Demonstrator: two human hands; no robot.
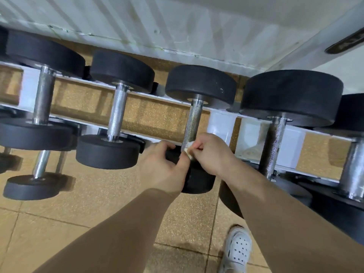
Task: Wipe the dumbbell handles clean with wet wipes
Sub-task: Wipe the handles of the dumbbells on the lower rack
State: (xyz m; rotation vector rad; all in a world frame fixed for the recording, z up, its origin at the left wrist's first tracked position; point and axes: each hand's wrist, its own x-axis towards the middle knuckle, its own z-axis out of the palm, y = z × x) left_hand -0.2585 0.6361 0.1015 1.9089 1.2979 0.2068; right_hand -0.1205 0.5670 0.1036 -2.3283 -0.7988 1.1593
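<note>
- Your right hand [212,152] pinches the wet wipe [188,150] between thumb and fingertips, pressing it to the near end of the knurled handle [192,123];
- Your left hand [165,168], just left of that handle's near end, has its fingers curled; thumb and forefinger seem to pinch the same wipe;
- The near weight head [199,183] lies under both hands, below the handle;
- Step in hand, by my judgement: seating the wipe round this handle's near end;
- The next move calls for a snug wrap, then a firm draw along the handle toward the far weight head [201,85]; the knurling may snag so small a wipe
</note>
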